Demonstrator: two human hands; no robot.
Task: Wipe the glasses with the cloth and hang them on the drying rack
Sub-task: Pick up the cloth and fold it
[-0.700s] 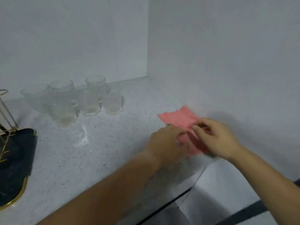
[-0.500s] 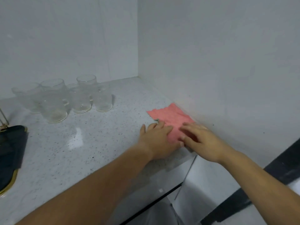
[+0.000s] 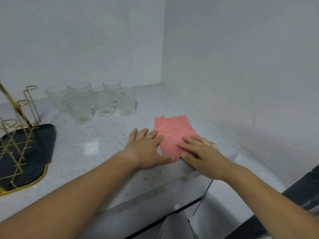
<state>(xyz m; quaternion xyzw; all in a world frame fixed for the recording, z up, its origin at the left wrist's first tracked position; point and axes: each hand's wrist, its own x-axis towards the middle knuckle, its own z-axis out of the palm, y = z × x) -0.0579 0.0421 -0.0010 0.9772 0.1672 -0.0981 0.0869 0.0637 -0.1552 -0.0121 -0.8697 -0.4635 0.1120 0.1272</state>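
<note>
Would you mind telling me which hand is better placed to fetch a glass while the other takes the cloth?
Left, probably. The left hand lies at the left edge of the cloth, on the side where the glasses stand; the right hand rests flat on the cloth, ready to gather it.

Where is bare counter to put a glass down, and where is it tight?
Bare counter lies between the dark mat, the glasses and the left hand, and behind the cloth toward the back corner. Tight: the glasses stand bunched, and the right hand presses the cloth's near end.
</note>
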